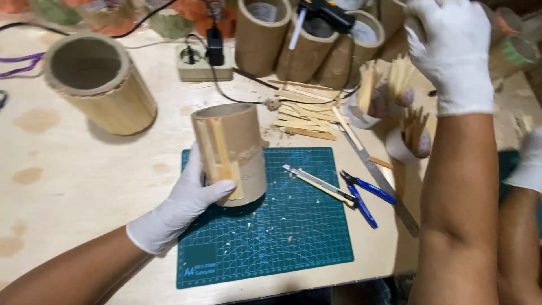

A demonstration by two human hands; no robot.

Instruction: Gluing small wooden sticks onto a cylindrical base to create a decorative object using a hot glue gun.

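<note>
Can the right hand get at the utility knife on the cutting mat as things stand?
Probably yes: the right hand is empty, raised above the stick cups, and the utility knife lies uncovered on the green cutting mat, beside the blue pliers.

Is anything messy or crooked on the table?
Yes, a bit. Pale wood chips are scattered over the green cutting mat, and the flat wooden sticks behind it lie in a jumbled heap. On the cardboard tube in the left hand, the glued sticks sit unevenly, one ending lower than the rest.
</note>
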